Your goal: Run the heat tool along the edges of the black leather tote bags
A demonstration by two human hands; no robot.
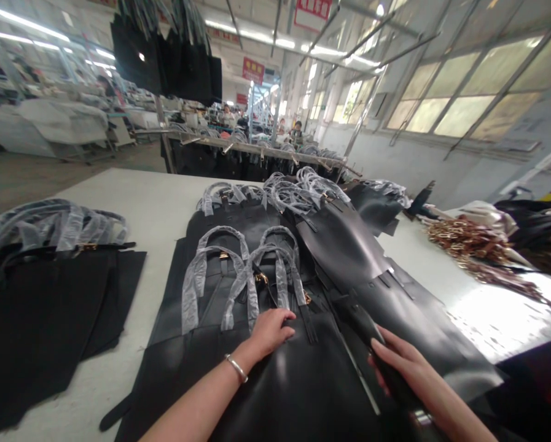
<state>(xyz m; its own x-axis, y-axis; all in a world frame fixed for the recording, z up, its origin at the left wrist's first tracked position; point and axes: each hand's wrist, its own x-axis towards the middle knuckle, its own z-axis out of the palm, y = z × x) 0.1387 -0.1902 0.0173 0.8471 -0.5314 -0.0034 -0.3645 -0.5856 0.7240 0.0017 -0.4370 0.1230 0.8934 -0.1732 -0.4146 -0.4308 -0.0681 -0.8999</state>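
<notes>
Nearest me, my left hand (270, 331) lies flat, palm down, fingers spread loosely on the black leather panel (275, 380) that fills the near middle of the tabletop (132, 202). It grips nothing; it only presses the leather. A silver bangle (236, 368) sits on that wrist. My fingertips rest just below the wrapped handles (238, 270) fixed to the panel, almost touching the nearest strap end.

To the right, my right hand (397, 362) is curled around a dark tool (367, 334) that slants up and left across the leather. The fingers close over its near end, and its tip points toward the handles. The tool lies on the seam where my panel meets a second, glossier sheet (376, 276) overlapping it from the right.

The panel therefore lies under both hands, left hand on its centre, right hand at its right edge.

Farther left, well apart from the hands, a separate stack of black pieces (45, 307) with wrapped handles rests on the tabletop. Farther right I see a heap of gold hardware (468, 242) near the tabletop's edge.

Beyond the handles, more wrapped loops (293, 190) pile up at the far end. Past that stand a rack (257, 150) and hanging black bags (164, 55), with people seated in the distance and windows (464, 92) along the right wall.
</notes>
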